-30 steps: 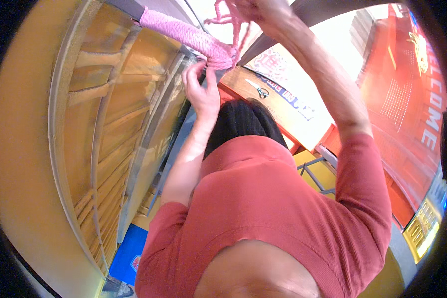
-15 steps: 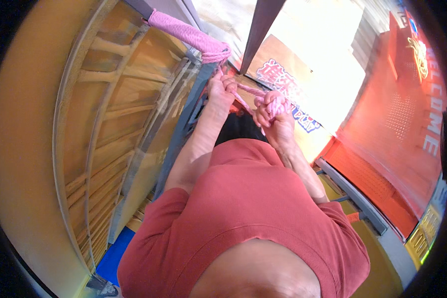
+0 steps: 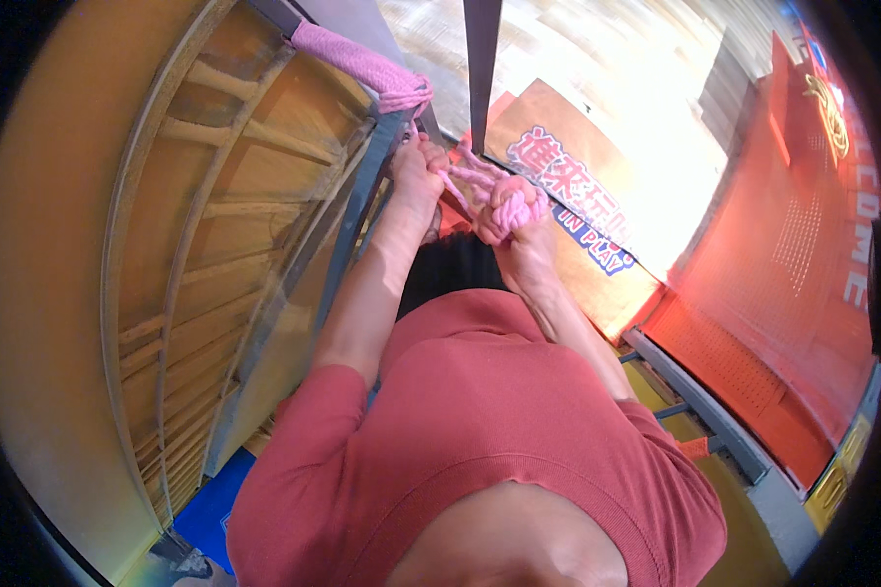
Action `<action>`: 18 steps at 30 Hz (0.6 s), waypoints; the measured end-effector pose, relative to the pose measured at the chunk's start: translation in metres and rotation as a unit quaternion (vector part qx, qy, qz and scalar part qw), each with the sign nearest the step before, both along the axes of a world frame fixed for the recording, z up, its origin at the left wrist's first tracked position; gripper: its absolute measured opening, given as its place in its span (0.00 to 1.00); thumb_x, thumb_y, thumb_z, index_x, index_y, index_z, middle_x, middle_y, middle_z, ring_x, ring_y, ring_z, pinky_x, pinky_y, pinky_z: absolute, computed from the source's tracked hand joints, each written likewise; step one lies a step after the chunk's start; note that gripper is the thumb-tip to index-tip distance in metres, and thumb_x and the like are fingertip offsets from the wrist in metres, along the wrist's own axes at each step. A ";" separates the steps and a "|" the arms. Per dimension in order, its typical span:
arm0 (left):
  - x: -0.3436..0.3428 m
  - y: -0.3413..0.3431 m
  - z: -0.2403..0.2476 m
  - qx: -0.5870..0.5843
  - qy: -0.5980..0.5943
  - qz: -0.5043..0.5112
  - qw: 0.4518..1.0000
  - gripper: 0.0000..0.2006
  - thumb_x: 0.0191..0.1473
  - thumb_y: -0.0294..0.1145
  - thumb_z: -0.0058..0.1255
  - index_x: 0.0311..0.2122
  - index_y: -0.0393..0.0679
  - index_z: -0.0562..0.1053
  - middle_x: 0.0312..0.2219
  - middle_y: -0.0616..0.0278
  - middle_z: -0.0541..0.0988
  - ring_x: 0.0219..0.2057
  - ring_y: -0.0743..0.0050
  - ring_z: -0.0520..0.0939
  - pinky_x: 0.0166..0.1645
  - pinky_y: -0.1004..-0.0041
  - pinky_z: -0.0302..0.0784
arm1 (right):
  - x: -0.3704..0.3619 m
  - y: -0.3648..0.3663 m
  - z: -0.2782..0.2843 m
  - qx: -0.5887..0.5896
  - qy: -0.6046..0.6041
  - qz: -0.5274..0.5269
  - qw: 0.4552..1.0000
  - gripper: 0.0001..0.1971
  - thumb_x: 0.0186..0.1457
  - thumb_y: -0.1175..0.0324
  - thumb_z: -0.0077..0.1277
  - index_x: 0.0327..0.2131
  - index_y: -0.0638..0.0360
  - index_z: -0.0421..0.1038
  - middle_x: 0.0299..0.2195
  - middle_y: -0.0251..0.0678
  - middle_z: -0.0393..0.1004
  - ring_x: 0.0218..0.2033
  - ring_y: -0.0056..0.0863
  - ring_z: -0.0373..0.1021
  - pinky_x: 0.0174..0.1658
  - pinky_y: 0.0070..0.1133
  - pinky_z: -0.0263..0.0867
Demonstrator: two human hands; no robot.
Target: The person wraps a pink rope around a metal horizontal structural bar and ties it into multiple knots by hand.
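Observation:
Pink rope [image 3: 362,68] is wound in tight turns around a grey metal bar at the upper left. Just below the end of that winding, my left hand [image 3: 420,164] is closed on a strand of the rope beside the metal frame [image 3: 360,191]. To its right my right hand [image 3: 526,249] grips a gathered bundle of the same rope [image 3: 522,203], its fingers wrapped round it. Several loose strands [image 3: 475,176] run between the two hands. What my left fingertips do is partly hidden.
A curved wooden slatted panel [image 3: 235,205] rises on the left. A dark upright post [image 3: 482,78] stands beyond my hands. A brown mat with printed lettering [image 3: 558,122] lies on the floor behind it. On the right is a red perforated panel [image 3: 773,245] above a grey rail [image 3: 700,401].
The whole view has shifted a little, so the wrapped bar and both hands appear farther left. My right hand has come slightly nearer my left, and the strands between them hang looser.

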State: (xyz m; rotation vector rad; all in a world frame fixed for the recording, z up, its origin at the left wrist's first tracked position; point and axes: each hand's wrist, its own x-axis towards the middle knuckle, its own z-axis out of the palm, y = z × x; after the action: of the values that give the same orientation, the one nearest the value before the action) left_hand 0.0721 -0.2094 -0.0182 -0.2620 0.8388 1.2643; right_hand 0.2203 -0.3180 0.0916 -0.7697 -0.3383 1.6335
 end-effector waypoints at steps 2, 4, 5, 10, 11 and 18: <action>0.008 -0.002 0.008 -0.016 -0.041 0.004 0.999 0.11 0.63 0.36 0.32 0.29 0.45 0.61 0.13 0.74 0.52 0.11 0.84 0.51 0.14 0.79 0.44 | 0.010 0.011 0.010 0.010 -0.048 0.029 0.998 0.03 0.52 0.80 0.41 0.30 0.62 0.63 0.21 0.31 0.61 0.18 0.18 0.55 0.21 0.16 0.51; 0.007 -0.012 -0.006 0.073 -0.090 -0.006 0.993 0.12 0.64 0.35 0.30 0.30 0.43 0.63 0.16 0.71 0.63 0.14 0.82 0.62 0.18 0.79 0.60 | 0.023 0.026 0.024 0.028 -0.124 0.057 0.990 0.05 0.51 0.82 0.40 0.31 0.62 0.64 0.23 0.32 0.63 0.19 0.19 0.58 0.21 0.15 0.53; 0.012 -0.012 0.007 0.042 -0.029 -0.014 0.999 0.12 0.64 0.35 0.30 0.32 0.43 0.65 0.18 0.69 0.66 0.16 0.80 0.66 0.22 0.78 0.65 | 0.029 0.038 0.034 0.044 -0.178 0.066 0.981 0.06 0.51 0.83 0.40 0.31 0.62 0.65 0.23 0.33 0.64 0.20 0.19 0.59 0.21 0.15 0.54; -0.015 -0.020 0.027 0.139 0.377 -0.192 0.896 0.06 0.57 0.29 0.46 0.36 0.37 0.68 0.26 0.63 0.77 0.24 0.75 0.78 0.31 0.74 0.76 | 0.029 0.121 0.055 0.177 -0.239 0.095 0.950 0.11 0.52 0.84 0.34 0.35 0.68 0.67 0.26 0.33 0.68 0.21 0.18 0.62 0.21 0.14 0.54; -0.022 -0.023 0.032 0.157 0.499 -0.232 0.820 0.07 0.55 0.28 0.51 0.36 0.37 0.68 0.25 0.64 0.77 0.23 0.75 0.77 0.30 0.74 0.75 | 0.023 0.138 0.073 0.191 -0.339 0.121 0.913 0.10 0.54 0.82 0.34 0.36 0.68 0.67 0.25 0.32 0.68 0.20 0.17 0.61 0.21 0.14 0.53; -0.039 0.020 0.045 0.170 0.844 -0.084 0.501 0.35 0.31 0.41 0.71 0.42 0.38 0.64 0.31 0.54 0.75 0.34 0.57 0.77 0.41 0.63 0.72 | -0.036 0.223 0.094 0.360 -0.488 -0.007 0.795 0.07 0.47 0.78 0.39 0.26 0.64 0.69 0.18 0.34 0.68 0.20 0.21 0.63 0.24 0.19 0.59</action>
State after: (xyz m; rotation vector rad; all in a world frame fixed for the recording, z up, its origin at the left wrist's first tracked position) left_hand 0.0332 -0.1891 0.0265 1.6972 2.0866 1.1484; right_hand 0.1848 -0.0948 0.1861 -0.9334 -1.5815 0.8159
